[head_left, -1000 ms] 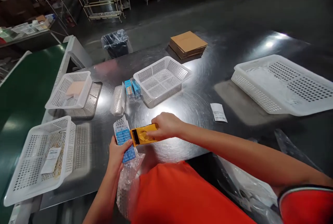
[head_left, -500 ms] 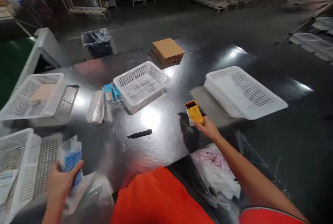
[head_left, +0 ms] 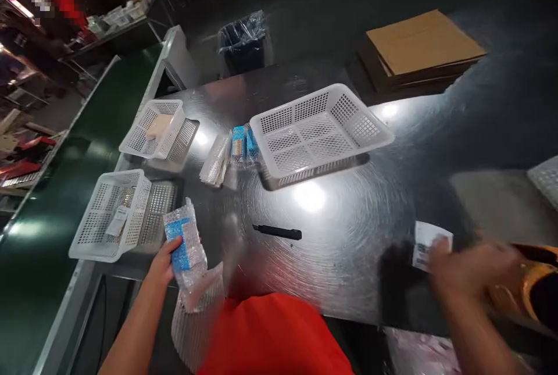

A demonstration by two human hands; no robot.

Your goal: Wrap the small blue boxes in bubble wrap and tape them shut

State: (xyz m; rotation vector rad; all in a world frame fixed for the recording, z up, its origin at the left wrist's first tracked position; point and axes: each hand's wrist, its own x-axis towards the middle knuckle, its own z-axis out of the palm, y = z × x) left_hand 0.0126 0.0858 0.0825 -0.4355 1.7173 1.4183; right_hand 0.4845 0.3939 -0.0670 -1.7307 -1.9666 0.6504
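Left hand (head_left: pixel 163 261) grips the bubble-wrapped blue box (head_left: pixel 183 244) steadily; blurred right hand (head_left: pixel 468 267) touches the white paper label (head_left: pixel 425 244), its grip impossible to tell; best pinch one edge

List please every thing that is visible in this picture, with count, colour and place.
bubble-wrapped blue item: 1, blue in clear wrap, near table edge, held in left hand
paper label: 1, white, on table at right, under right fingertips
yellow device: 1, yellow-orange, blurred, by right hand
black pen: 1, black, table centre
baskets: 3, white, centre and left; a fourth's corner at right edge
blue packs: 2, blue, left of centre basket
clear wrapped pack: 1, beside them
cardboard stack: 1, brown, far right
bin: 1, dark, plastic-lined, behind table
table: 1, shiny metal
left hand: closed on item
right hand: blurred, grip unclear
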